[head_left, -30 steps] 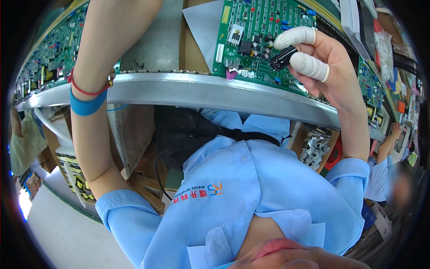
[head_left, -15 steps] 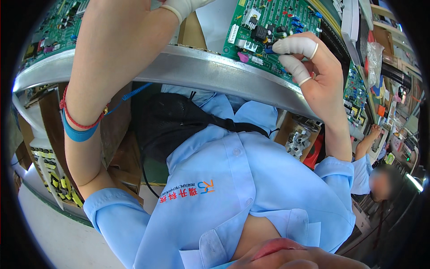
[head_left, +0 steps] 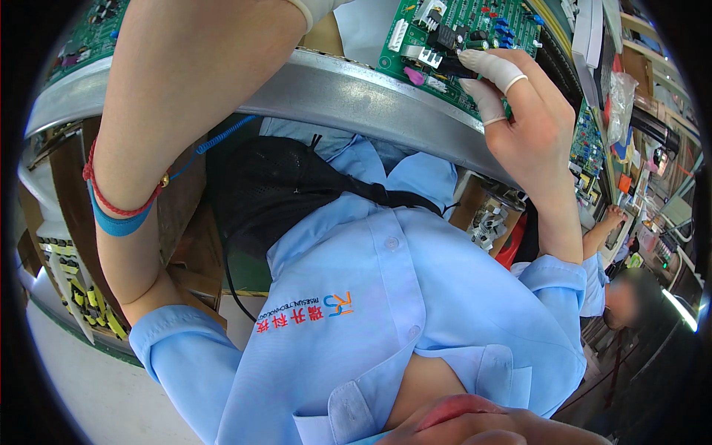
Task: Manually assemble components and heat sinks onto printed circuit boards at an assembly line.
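Observation:
A green circuit board (head_left: 400, 63) crowded with parts lies at the metal bench edge. My right hand (head_left: 523, 100), with white finger cots on thumb and forefinger, is over its near side. A small black component (head_left: 454, 68) sits between those two fingertips, close to the board's surface. Beside it are a white connector (head_left: 430, 56) and a pink part (head_left: 414, 76). My left hand (head_left: 256, 30) reaches past the top edge of the picture. Only its back and part of one white finger cot show, and its fingertips are hidden.
The metal bench edge (head_left: 363, 87) curves across in front of me. Another green board (head_left: 85, 48) lies at the far left. A blue coiled cord (head_left: 222, 135) runs from my left wristband. Boxes of parts (head_left: 489, 222) stand below. A co-worker's arm (head_left: 601, 233) shows at right.
The right fingertips have parted slightly, and a black component now shows between them. My left hand has risen further out of the picture. The view has shifted a little.

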{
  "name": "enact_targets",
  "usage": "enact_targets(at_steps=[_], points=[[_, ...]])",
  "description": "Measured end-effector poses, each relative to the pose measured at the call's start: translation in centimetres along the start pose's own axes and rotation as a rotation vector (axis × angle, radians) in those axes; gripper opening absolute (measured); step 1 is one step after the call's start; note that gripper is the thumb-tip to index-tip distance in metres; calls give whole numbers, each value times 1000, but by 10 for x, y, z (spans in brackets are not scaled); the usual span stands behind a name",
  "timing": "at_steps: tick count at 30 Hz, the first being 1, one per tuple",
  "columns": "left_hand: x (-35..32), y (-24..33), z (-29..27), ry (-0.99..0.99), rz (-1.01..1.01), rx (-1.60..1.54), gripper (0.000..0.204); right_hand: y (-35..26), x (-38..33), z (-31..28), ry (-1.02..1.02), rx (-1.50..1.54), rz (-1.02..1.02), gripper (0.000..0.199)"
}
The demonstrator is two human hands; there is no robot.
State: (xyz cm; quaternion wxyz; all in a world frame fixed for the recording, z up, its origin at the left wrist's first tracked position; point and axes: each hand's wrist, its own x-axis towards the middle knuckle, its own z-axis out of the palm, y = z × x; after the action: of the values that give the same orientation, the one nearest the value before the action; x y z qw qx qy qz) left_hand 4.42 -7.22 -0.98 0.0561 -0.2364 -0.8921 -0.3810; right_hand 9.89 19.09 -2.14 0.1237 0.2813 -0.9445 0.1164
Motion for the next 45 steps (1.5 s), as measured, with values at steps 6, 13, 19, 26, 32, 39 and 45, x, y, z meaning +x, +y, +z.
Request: enact_targets(at_steps=[6, 13, 19, 26, 32, 39, 45], points=[[-3, 8, -1, -1, 13, 38, 16, -3, 2, 1, 3, -174, -152, 23], [3, 19, 4, -12, 46, 82, 16, -8, 5, -3, -40, -168, -95, 27], [7, 26, 8, -29, 64, 128, 17, -14, 8, -6, -66, -158, -75, 28], [12, 34, 10, -125, 186, 234, 24, -6, 11, -16, -145, -136, -24, 30], [22, 67, 29, -200, 312, 290, 24, 3, 3, -55, 28, 109, 389, 28], [32, 79, 64, -412, 369, 437, 14, 26, -35, -50, 177, 185, 407, 23], [33, 82, 73, -442, 356, 489, 13, 43, -67, -44, 227, 192, 397, 21]])
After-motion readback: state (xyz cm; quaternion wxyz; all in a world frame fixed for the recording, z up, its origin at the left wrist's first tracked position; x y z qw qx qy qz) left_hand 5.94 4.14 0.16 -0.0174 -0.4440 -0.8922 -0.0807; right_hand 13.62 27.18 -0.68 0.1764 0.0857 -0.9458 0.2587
